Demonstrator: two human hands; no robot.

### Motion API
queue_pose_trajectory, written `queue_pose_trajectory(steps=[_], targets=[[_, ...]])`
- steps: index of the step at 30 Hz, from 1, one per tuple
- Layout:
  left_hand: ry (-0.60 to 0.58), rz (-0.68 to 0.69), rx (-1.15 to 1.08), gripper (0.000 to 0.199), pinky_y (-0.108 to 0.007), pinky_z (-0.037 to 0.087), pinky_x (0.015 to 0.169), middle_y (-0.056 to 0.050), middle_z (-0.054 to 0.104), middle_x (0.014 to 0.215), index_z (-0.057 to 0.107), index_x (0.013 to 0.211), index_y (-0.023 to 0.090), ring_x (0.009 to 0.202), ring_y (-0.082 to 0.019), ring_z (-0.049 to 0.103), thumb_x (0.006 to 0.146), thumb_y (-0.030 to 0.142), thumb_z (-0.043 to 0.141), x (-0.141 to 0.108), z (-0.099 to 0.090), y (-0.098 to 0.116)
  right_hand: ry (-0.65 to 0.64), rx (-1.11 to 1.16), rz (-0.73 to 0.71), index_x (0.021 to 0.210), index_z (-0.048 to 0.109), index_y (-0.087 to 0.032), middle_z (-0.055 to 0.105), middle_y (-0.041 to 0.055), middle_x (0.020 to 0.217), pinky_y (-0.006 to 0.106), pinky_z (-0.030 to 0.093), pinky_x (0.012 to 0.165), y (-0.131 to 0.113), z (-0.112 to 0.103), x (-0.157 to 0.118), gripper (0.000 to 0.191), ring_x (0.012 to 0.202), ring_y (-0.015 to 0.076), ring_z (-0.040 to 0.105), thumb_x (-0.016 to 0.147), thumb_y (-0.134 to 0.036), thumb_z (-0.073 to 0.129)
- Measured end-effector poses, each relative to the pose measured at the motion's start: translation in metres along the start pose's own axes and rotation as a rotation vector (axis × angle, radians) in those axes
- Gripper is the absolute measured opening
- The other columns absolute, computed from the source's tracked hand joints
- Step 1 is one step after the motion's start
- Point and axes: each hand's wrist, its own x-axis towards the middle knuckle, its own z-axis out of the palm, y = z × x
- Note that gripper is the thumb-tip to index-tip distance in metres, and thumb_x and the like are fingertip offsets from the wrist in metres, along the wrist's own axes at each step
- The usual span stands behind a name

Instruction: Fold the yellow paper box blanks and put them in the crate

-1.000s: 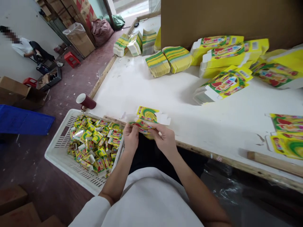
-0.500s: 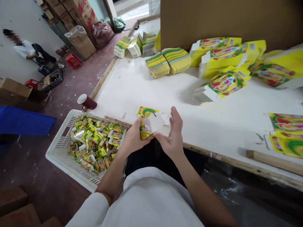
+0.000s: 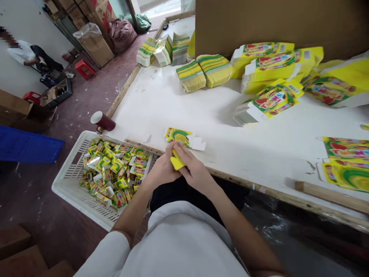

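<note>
Between my two hands is a small yellow carton point(image 3: 177, 162), held at the table's front edge and mostly covered by fingers. My left hand point(image 3: 165, 168) is closed round its left side. From the right, my right hand point(image 3: 195, 169) presses its fingers over the carton's top and end. Just beyond the hands, a flat printed carton blank point(image 3: 178, 136) with white flaps lies on the white table point(image 3: 144, 111). Below and left of my left hand stands a white plastic crate point(image 3: 70, 190) holding many small yellow-green cartons point(image 3: 115, 169).
A maroon mug point(image 3: 105, 121) lies tilted at the table's left edge. Stacks of carton blanks point(image 3: 216, 71) stand at the back before a large cardboard sheet point(image 3: 276, 23). More flat blanks point(image 3: 346, 173) and a wooden strip point(image 3: 331, 196) lie at right. A person point(image 3: 31, 57) sits far left.
My right hand has come in from the right and closed over the carton. Its white open flaps no longer show; a yellow end does. The view has shifted slightly.
</note>
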Motion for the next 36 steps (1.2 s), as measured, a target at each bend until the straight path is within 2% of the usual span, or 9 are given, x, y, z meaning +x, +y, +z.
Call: queue_pose_trajectory(steps=[5,7,11,17,26,29,32,34,36], targets=[[0.533,-0.101,-0.055,0.104,-0.053,0.037,0.112,-0.019,0.043,0.145,0.031,0.143,0.024,0.136,-0.036,0.044,0.058,0.036,0.09,0.005,0.009,-0.004,0.282,-0.024,0.009,0.134,0.062,-0.033,0.058,0.0019,0.144,0.044,0.042,0.115,0.001,-0.004,0.007,0.041,0.135,0.0238,0.053,0.094,-0.024,0.054],[0.598,-0.199,-0.363,0.096,-0.049,0.042,0.108,-0.016,0.048,0.142,0.037,0.139,0.027,0.131,-0.033,0.051,0.06,0.042,0.089,0.006,0.011,0.004,0.326,0.042,0.033,0.137,0.059,-0.032,0.058,0.0028,0.144,0.045,0.044,0.114,0.005,-0.005,0.009,0.043,0.134,0.0244,0.054,0.094,-0.027,0.057],[0.705,-0.329,-1.106,0.047,-0.038,0.053,0.093,-0.007,0.067,0.117,0.051,0.124,0.029,0.109,-0.022,0.066,0.085,0.049,0.068,0.012,0.014,0.025,0.194,-0.099,-0.09,0.144,0.05,-0.032,0.042,0.0035,0.157,0.046,0.042,0.115,0.01,-0.003,0.005,0.055,0.144,0.0274,0.04,0.091,-0.029,0.063],[0.864,-0.305,-1.329,0.035,-0.041,0.054,0.094,0.001,0.07,0.089,0.061,0.102,0.026,0.089,-0.019,0.071,0.079,0.049,0.074,0.021,0.011,0.035,0.084,-0.204,-0.181,0.133,0.062,-0.036,0.043,0.0039,0.156,0.042,0.052,0.106,0.009,-0.007,-0.003,0.046,0.131,0.0273,0.057,0.089,-0.026,0.068],[0.858,-0.312,-1.273,0.031,-0.037,0.055,0.092,0.001,0.071,0.088,0.057,0.099,0.024,0.089,-0.017,0.071,0.081,0.044,0.073,0.017,0.021,0.042,0.168,0.021,-0.079,0.114,0.075,-0.029,0.055,0.0086,0.146,0.045,0.051,0.105,0.004,0.006,-0.003,0.031,0.13,0.0297,0.057,0.082,-0.029,0.075],[0.843,-0.29,-1.214,0.028,-0.036,0.056,0.089,0.001,0.07,0.088,0.057,0.099,0.024,0.087,-0.017,0.071,0.082,0.04,0.073,0.015,0.014,0.038,0.203,0.036,-0.032,0.127,0.066,-0.028,0.055,0.0102,0.144,0.041,0.057,0.096,0.002,0.014,-0.001,0.042,0.131,0.0284,0.055,0.085,-0.03,0.071],[0.867,-0.284,-0.923,0.031,-0.041,0.055,0.092,0.0,0.067,0.089,0.056,0.103,0.024,0.086,-0.018,0.07,0.081,0.04,0.072,0.001,-0.015,0.014,0.155,-0.092,-0.017,0.146,0.044,-0.027,0.057,0.0129,0.142,0.044,0.056,0.095,0.013,0.013,0.013,0.072,0.12,0.0281,0.062,0.081,-0.033,0.075],[0.872,-0.37,-0.566,0.047,-0.045,0.053,0.096,-0.006,0.066,0.103,0.054,0.113,0.023,0.1,-0.023,0.068,0.076,0.041,0.076,-0.016,-0.046,-0.014,0.201,-0.307,0.031,0.143,0.046,-0.022,0.06,0.0152,0.136,0.048,0.052,0.099,0.026,0.005,0.025,0.067,0.116,0.0302,0.062,0.082,-0.03,0.074],[0.889,-0.506,-0.139,0.085,-0.048,0.046,0.106,-0.015,0.056,0.129,0.047,0.128,0.02,0.127,-0.031,0.053,0.056,0.036,0.09,-0.035,-0.077,-0.044,0.238,-0.594,0.116,0.132,0.055,-0.017,0.065,0.0178,0.125,0.051,0.048,0.101,0.039,-0.005,0.037,0.05,0.115,0.0333,0.06,0.084,-0.02,0.068]])
